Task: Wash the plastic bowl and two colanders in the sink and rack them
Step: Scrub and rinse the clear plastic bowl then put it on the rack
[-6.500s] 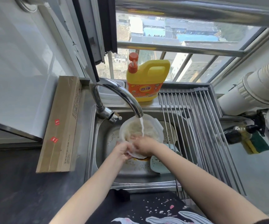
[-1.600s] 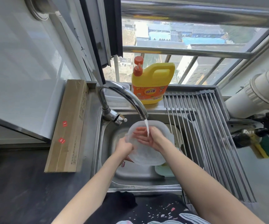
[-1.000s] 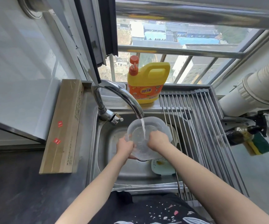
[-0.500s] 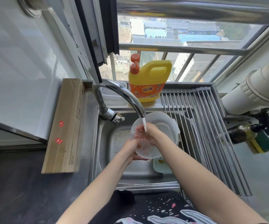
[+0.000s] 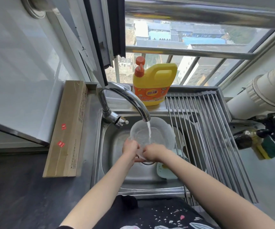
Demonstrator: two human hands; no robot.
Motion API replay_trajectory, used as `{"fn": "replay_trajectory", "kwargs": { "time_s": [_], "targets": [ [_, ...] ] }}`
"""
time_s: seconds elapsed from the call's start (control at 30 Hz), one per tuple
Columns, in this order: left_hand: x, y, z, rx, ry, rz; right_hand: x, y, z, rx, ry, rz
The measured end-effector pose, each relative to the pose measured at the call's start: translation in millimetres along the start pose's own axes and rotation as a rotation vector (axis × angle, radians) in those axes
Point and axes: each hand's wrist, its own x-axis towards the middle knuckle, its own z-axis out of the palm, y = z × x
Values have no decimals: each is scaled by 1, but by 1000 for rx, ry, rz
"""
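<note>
A clear plastic bowl [image 5: 159, 134] is held tilted in the steel sink [image 5: 110, 146], its opening facing me, with water from the faucet [image 5: 130, 100] running into it. My left hand [image 5: 130, 147] grips its near left rim. My right hand [image 5: 153, 152] grips the near rim beside it. A pale green colander [image 5: 164, 171] lies on the sink floor under my right forearm, partly hidden. Another white piece [image 5: 179, 138] shows behind the bowl under the rack bars.
A steel roll-up drying rack [image 5: 216, 138] covers the sink's right side. A yellow detergent bottle [image 5: 153, 85] stands on the ledge behind. A long cardboard box [image 5: 67, 129] lies left of the sink. A sponge [image 5: 269, 149] and a white duct [image 5: 262, 96] are at right.
The bowl has turned so its opening faces me more. My right hand has moved from inside the bowl to its near rim, close to my left hand.
</note>
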Motion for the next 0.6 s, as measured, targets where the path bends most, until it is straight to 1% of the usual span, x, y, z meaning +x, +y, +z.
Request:
{"fn": "replay_trajectory", "kwargs": {
  "time_s": [0.07,0.1,0.13,0.17,0.23,0.27,0.33,0.4,0.43,0.5,0.53,0.6],
  "targets": [
    [0,-6,0,61,60,9,4,12,-2,-284,-10,169],
    [0,-7,1,126,78,39,3,15,-3,-383,-5,250],
    [0,-6,0,198,96,82,5,16,-4,-407,28,300],
    [0,-4,-2,260,115,111,7,16,-3,-376,91,326],
    [0,2,-8,351,147,142,9,13,-5,-243,243,315],
    [2,5,-11,413,153,170,12,10,-5,-181,304,292],
    [5,7,-14,532,135,219,16,6,-8,-104,352,212],
    [3,7,-11,597,144,240,15,5,-9,-44,392,70],
    [2,7,-10,610,145,248,14,5,-10,-48,427,-35],
    [1,9,-12,624,104,244,9,8,-10,-165,460,-246],
    [1,11,-15,632,71,226,8,11,-11,-217,458,-313],
    [3,15,-20,648,21,185,6,15,-13,-251,480,-381]
  ]
}}
